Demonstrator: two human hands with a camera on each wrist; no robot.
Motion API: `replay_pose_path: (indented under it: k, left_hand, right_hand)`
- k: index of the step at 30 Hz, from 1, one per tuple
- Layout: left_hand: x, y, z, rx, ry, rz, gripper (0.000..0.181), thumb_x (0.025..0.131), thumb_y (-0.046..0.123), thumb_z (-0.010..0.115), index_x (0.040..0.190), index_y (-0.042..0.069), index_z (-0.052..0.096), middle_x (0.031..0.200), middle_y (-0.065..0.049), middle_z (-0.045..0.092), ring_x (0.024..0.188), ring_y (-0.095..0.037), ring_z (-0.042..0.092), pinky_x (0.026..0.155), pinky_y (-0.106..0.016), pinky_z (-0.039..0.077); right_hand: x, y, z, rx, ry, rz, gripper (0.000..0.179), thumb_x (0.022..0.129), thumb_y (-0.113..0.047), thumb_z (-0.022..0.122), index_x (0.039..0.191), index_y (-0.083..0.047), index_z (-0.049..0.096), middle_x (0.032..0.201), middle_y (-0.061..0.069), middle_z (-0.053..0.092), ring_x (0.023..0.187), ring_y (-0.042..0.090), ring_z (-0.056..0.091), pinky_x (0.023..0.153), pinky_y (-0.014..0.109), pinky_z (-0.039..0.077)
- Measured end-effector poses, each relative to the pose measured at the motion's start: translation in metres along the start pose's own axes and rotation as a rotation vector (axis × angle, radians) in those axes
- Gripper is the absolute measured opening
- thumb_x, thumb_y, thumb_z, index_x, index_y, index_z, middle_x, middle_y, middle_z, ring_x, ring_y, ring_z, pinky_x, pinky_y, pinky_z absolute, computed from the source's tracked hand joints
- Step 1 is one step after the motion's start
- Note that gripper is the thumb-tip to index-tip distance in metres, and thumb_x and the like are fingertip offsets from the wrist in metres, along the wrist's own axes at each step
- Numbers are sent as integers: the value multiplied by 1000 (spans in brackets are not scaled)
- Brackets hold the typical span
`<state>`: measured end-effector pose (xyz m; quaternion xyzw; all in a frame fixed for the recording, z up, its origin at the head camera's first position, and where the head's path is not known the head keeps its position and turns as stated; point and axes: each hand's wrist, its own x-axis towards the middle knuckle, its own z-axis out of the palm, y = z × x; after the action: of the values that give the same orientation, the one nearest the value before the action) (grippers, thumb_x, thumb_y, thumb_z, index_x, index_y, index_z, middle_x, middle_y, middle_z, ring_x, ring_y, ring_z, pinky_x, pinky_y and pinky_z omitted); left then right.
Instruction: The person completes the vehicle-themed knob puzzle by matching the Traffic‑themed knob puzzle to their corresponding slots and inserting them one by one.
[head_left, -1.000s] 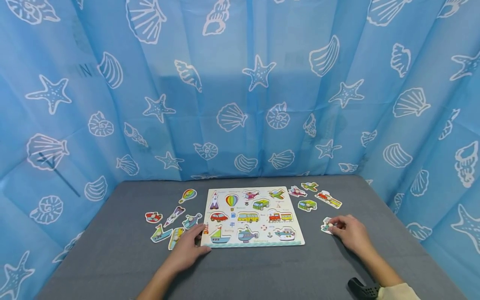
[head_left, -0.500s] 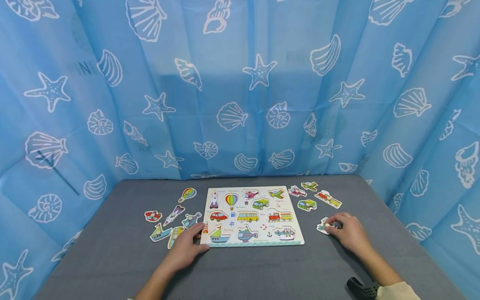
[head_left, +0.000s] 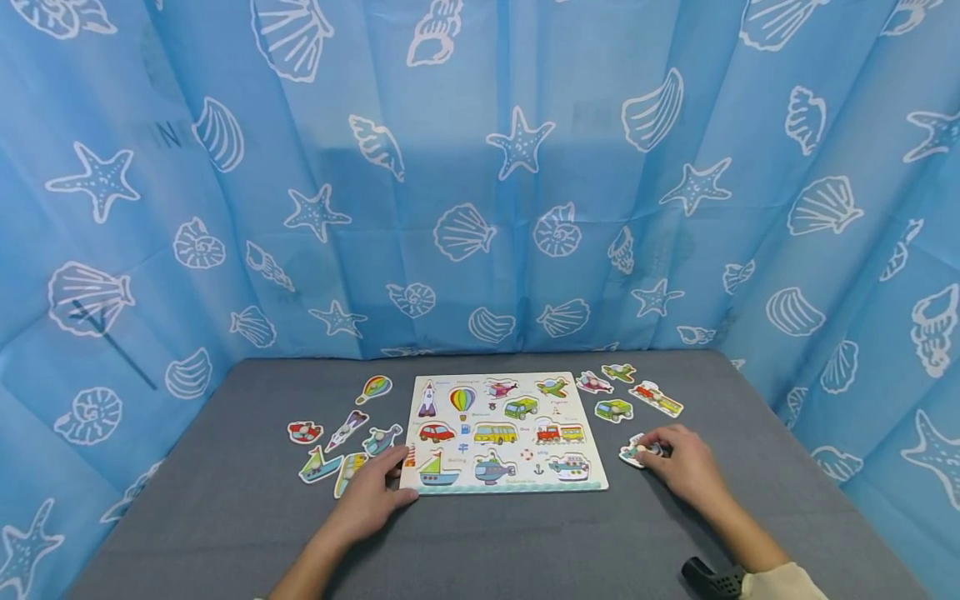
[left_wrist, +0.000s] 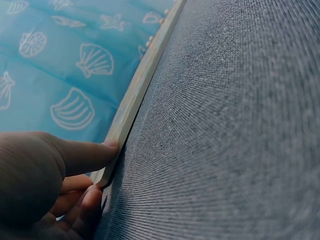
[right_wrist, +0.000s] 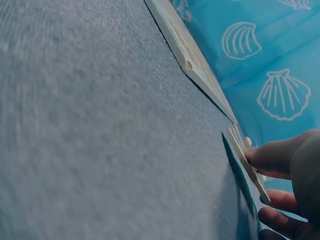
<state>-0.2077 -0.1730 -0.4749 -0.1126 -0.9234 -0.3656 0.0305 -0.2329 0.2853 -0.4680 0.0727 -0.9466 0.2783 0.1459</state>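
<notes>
A wooden vehicle puzzle board (head_left: 467,477) lies flat on the grey cloth. My left hand (head_left: 369,496) grips its near left corner; in the left wrist view the thumb presses the edge of the board (left_wrist: 131,107), and the other fingers curl by the corner. To the right of the board, my right hand (head_left: 686,468) pinches a small ship puzzle piece (head_left: 632,451) between thumb and fingers. In the right wrist view that ship piece (right_wrist: 244,159) is tilted, with a shadow under it on the cloth. Part of its picture is hidden by the fingers.
Left of the board lie a balloon piece (head_left: 374,389), rocket piece (head_left: 347,431), car piece (head_left: 305,432), sailboat piece (head_left: 319,465) and others. At right are a truck piece (head_left: 613,410), train piece (head_left: 657,398) and plane piece (head_left: 618,372). A shell-patterned curtain (head_left: 480,275) hangs behind.
My right hand has moved left toward the board with the ship piece, which has turned a little. The left hand stays at the board's corner.
</notes>
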Motion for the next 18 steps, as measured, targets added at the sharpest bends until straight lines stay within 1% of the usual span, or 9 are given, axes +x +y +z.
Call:
replay_pose_path:
  k: [5, 10, 18]
  left_hand:
    - [1, -1, 1, 6, 6, 13, 62, 75, 11, 82, 130, -3, 58, 131, -19, 56, 100, -23, 60, 94, -50, 42]
    - [2, -1, 1, 3, 2, 7, 61, 75, 11, 82, 130, -2, 58, 130, -17, 57, 98, -20, 60, 92, -48, 43]
    - [-1, 0, 0, -5, 2, 3, 61, 74, 11, 84, 129, -1, 59, 129, -16, 57, 95, -18, 60, 86, -44, 46]
  right_hand:
    - [-1, -4, 4, 11, 12, 16, 11, 77, -10, 80, 84, -9, 72, 92, 10, 62, 81, 25, 54, 71, 42, 39]
    - [-1, -10, 6, 19, 2, 29, 11, 78, -11, 80, 85, -10, 72, 90, 8, 60, 79, 22, 51, 68, 40, 38]
    - [-2, -21, 12, 54, 25, 12, 11, 76, -10, 80, 83, -11, 71, 89, 6, 59, 78, 20, 51, 68, 39, 39]
